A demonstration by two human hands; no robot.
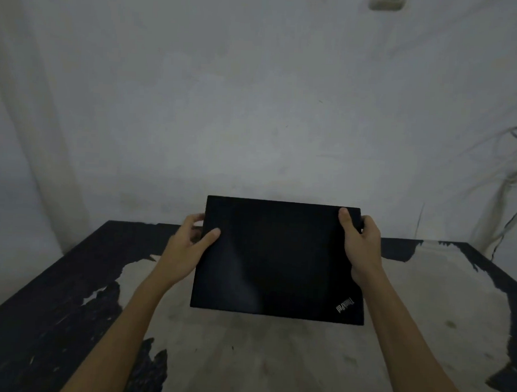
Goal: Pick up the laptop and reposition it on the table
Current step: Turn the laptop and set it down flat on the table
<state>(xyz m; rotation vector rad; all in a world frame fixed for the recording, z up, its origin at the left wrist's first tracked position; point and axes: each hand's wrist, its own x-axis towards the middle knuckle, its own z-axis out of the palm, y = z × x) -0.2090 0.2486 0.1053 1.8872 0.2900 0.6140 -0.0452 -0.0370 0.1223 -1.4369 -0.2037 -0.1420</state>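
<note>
Both hands, left (188,246) and right (361,246), grip the closed laptop (278,259) aloft.

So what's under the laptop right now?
The closed laptop is held up by the left hand and right hand, thumbs on the lid. Below it lies the worn table; the patch directly beneath and the fingers under it are hidden.

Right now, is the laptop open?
No. The laptop is closed, lid up, with the left hand and right hand gripping its sides.
</note>
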